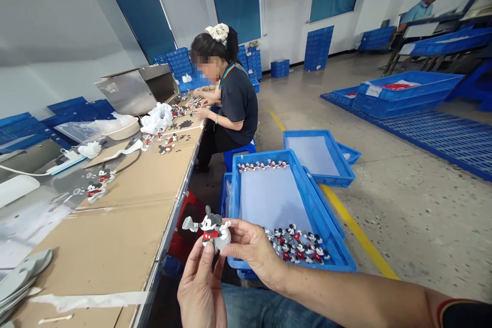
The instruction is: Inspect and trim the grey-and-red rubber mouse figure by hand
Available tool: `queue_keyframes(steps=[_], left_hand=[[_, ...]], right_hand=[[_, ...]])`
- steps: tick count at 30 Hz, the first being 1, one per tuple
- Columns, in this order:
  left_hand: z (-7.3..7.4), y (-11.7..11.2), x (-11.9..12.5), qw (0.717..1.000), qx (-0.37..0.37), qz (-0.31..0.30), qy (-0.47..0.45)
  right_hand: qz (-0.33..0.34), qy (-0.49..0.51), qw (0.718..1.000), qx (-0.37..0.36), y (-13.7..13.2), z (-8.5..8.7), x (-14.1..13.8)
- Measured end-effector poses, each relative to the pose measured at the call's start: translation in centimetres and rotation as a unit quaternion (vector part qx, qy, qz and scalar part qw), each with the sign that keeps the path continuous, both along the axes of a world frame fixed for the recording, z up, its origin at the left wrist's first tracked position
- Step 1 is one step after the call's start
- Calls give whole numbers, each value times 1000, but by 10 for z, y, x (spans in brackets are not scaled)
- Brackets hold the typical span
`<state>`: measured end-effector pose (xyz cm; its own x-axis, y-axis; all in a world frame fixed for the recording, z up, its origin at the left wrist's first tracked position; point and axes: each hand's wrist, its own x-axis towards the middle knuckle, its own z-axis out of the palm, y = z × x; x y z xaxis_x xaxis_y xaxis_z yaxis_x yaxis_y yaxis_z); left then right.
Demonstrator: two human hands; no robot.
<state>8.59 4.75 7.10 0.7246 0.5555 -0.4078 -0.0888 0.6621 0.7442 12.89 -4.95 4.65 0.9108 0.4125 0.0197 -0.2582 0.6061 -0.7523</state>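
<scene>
Between my two hands is a small mouse figurine (209,224) with dark round ears, red shorts and a grey horn-shaped piece at its left. My left hand (202,282) grips its lower part from below, thumb in front. From the right, my right hand (255,248) pinches the figurine's rounded grey-white side with thumb and fingers. Just beyond my hands stands a blue tray (269,192) lined with pale sheet. Several similar figurines (295,246) lie clustered at its near end, and a row of others (263,164) lines its far end.
A cardboard-covered table (126,230) runs along my left, with figurines (96,184), a cotton swab (56,319) and grey plates (23,277) on it. A co-worker (234,92) sits at its far end. Another blue tray (317,156) lies on the floor at right.
</scene>
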Motion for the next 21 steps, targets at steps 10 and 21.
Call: queue_keyframes(steps=[10,21], left_hand=[[-2,1,-1,1000,14,0,19],[-13,4,6,1000,17,-3,18]], right_hand=[[-1,7,1000,-3,0,0,3],[-14,26,1000,7,-1,-5,7]])
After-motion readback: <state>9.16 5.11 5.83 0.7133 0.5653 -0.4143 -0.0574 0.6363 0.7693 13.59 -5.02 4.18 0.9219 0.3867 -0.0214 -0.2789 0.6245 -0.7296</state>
